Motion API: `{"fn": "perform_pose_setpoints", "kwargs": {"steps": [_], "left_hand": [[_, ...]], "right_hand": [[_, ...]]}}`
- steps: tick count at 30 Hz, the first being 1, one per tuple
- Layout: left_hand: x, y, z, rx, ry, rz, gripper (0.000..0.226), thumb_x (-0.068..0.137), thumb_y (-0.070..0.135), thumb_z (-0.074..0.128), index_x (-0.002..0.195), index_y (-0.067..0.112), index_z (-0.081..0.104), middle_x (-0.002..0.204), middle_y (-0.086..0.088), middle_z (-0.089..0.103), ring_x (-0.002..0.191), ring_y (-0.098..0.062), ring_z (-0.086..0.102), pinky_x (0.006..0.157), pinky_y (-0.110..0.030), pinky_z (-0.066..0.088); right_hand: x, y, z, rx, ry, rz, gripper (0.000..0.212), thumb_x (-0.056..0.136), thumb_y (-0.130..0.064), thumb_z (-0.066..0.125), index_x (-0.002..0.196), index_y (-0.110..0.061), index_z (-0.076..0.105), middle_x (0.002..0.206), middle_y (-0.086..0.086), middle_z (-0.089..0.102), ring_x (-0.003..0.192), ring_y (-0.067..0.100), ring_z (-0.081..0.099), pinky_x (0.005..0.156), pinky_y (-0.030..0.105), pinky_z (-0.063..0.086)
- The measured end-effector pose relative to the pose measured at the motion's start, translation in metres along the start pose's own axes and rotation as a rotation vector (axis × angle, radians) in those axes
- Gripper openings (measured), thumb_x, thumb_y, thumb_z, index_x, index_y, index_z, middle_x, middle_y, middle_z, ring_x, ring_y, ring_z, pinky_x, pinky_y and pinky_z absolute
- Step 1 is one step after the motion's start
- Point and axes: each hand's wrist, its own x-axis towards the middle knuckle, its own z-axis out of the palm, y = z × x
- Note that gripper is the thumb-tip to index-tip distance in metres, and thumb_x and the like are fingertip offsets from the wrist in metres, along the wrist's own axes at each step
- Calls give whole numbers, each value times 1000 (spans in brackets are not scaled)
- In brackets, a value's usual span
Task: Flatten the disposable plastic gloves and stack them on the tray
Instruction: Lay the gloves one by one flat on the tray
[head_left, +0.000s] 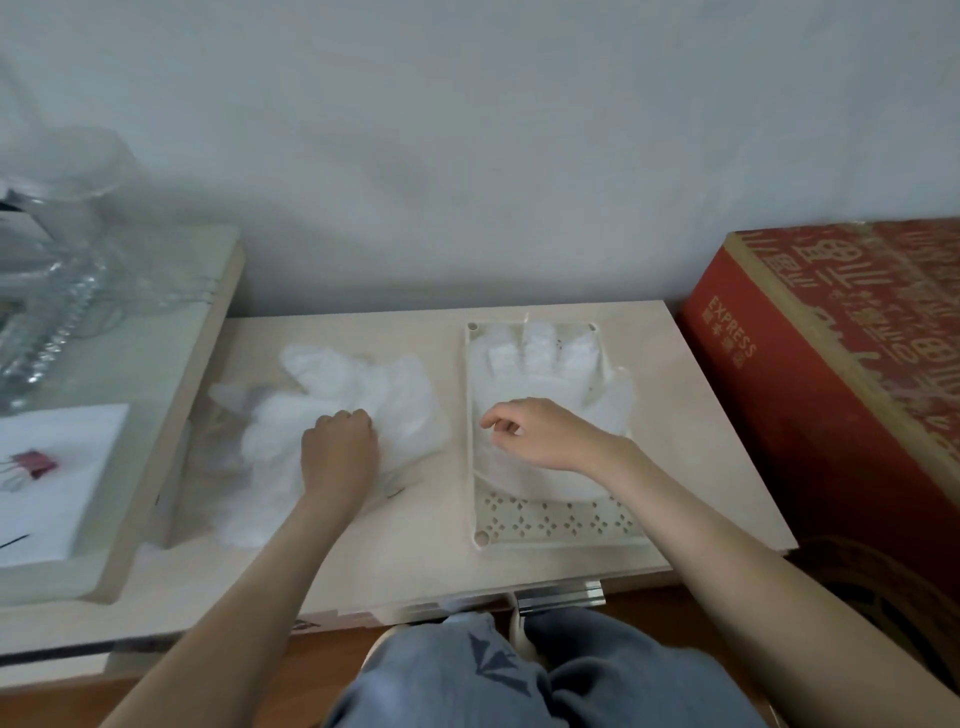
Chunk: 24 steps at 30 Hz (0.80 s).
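Disposable plastic gloves sit in two places on the counter (395, 561): a crumpled pile (311, 379) left of centre, and one flattened glove (550, 374) laid in the tray (561, 535) to the right. The tray's perforated end faces the person, and the glove's fingers point toward the wall.

The left hand (337, 447) is knuckles up. Its grip is closed, with the fingers curled into the crumpled pile and bunching the film.

The right hand (540, 434) is over the tray at the flattened glove's palm. Its fingers are bent, with the thumb and forefinger tips close together at the film. Whether this grip pinches the glove or only touches it cannot be told.

To the left lies a white sheet (52, 467) bearing a red clip (36, 462). Farther back on the left stands a glass jar (67, 197). A red carton (831, 374) stands to the right of the counter.
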Motion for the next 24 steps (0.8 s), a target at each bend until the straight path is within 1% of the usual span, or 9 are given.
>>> {"fn": "perform_pose_setpoints", "kwargs": {"steps": [4,6,10,13,15,17,20,22,24], "left_hand": [[1,-6,-5,-20,123,48,21,81,-6,58,64,7,55,58,-8,53,56,-25,39,55,-32,27],[-3,-7,-15,-125,237,54,32,73,-13,64,53,7,47,47,-8,44,52,-22,32,51,-30,24],[-4,0,-47,-441,344,47,23,85,-8,47,87,-1,69,69,-15,61,67,-33,51,54,-33,31],[-11,15,-75,-534,389,283,20,89,4,52,100,4,70,69,-11,61,54,-29,54,51,-30,36],[-11,26,-79,-567,342,470,20,92,12,51,100,7,69,92,-10,70,50,-25,56,48,-33,49],[-8,37,-77,-513,313,643,27,91,18,45,99,10,70,119,-9,66,51,-27,62,43,-36,53],[-6,54,-68,-311,355,882,20,79,9,57,91,14,72,126,-9,63,49,-29,63,38,-25,46],[-8,65,-62,-224,364,981,32,65,1,79,91,18,73,124,-7,65,60,-25,67,36,-24,42],[-10,79,-57,-204,338,1020,39,53,2,88,84,20,73,113,-5,66,60,-23,65,33,-23,37]], "right_hand": [[5,-1,-2,72,13,37,35,96,-25,48,129,-20,56,125,-3,58,117,12,53,99,28,42],[10,-2,-4,20,20,20,36,95,-25,52,131,-19,55,130,-3,54,120,11,50,100,25,39],[22,-11,-9,246,62,28,35,93,-35,58,126,-24,58,125,-8,59,116,7,54,98,22,41],[26,-25,-14,712,100,5,28,93,-27,61,119,-15,62,108,0,66,102,13,63,96,28,49],[26,-32,-19,990,101,0,28,94,-26,60,114,-7,62,98,7,67,92,19,66,95,36,52],[25,-32,-25,1192,58,22,49,86,-41,63,121,-6,58,97,10,67,88,23,66,94,43,51],[17,-19,-35,1328,-29,1,84,71,-55,72,136,-7,47,121,15,63,106,30,62,93,44,52],[9,-12,-39,1356,-11,-2,71,74,-42,72,133,-13,46,126,12,63,108,28,64,92,43,53],[2,-3,-41,1321,52,-4,39,78,-25,71,112,-15,55,108,12,66,102,26,64,94,45,50]]}}
